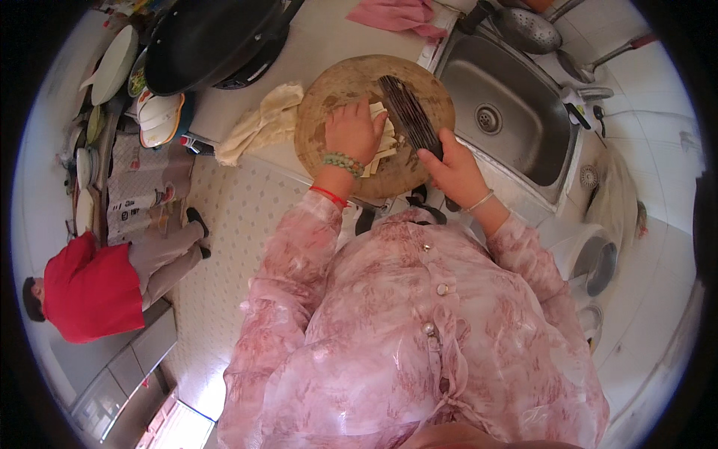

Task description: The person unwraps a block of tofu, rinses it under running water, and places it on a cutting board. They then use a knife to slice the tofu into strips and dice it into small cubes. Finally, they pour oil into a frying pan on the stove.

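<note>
My right hand grips a broad, dark-bladed kitchen knife, probably a cleaver, with streaks along its blade. The blade is tilted above the right half of a round wooden chopping board. Pale, flat strips of food lie in an overlapping row on the board, left of the blade. What food they are I cannot tell. My left hand lies flat over the strips' left side, thumb apart and touching them, and hides part of the row.
A steel sink adjoins the board on the right. A cream cloth lies left, and a pink cloth at the back. A large black pan stands back left. Farther left, a person in red is at another counter.
</note>
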A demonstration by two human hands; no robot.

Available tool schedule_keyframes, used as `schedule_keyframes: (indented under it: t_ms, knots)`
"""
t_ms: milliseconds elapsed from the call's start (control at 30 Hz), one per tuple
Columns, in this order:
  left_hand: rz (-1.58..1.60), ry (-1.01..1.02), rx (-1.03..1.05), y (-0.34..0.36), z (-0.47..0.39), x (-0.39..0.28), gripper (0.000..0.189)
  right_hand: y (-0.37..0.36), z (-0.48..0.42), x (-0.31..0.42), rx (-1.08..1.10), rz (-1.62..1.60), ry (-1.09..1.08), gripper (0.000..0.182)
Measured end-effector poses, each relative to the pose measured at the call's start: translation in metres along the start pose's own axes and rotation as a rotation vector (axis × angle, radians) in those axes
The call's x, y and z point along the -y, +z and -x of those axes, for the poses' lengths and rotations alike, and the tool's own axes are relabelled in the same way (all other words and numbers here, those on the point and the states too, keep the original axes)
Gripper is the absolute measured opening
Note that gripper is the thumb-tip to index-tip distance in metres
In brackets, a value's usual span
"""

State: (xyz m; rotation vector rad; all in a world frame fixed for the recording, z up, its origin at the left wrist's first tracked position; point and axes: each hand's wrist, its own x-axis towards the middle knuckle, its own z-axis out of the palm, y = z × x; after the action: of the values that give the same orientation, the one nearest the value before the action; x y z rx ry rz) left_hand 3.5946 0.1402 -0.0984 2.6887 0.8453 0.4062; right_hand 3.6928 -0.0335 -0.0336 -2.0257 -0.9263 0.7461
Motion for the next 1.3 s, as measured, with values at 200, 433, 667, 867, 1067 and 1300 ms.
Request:
schedule_keyframes:
  t_ms: [200,433,667,867,1067,1300]
  knots:
    - [-0.046,0.008,-0.109,0.009,-0.001,0.002,0.034,0.018,0.012,0.025,-0.038,0.132,0.014,0.03]
    - [-0.043,0.005,-0.18,0.017,-0.001,0.003,0.024,0.034,0.002,0.026,-0.031,0.233,0.003,0.031]
    - [-0.06,-0.04,-0.071,0.01,0.0,0.0,0.026,0.064,-0.006,-0.006,-0.098,0.286,-0.007,0.031]
    - [-0.059,-0.019,-0.124,0.011,0.001,0.0,0.025,0.042,-0.008,-0.002,-0.069,0.235,-0.001,0.03]
    - [-0.072,-0.05,-0.192,0.024,0.001,0.012,0.022,0.02,0.01,0.038,0.01,0.265,-0.007,0.03]
    - [-0.109,-0.031,-0.21,0.025,0.0,0.007,0.022,0.038,0.005,0.028,0.011,0.282,-0.009,0.03]
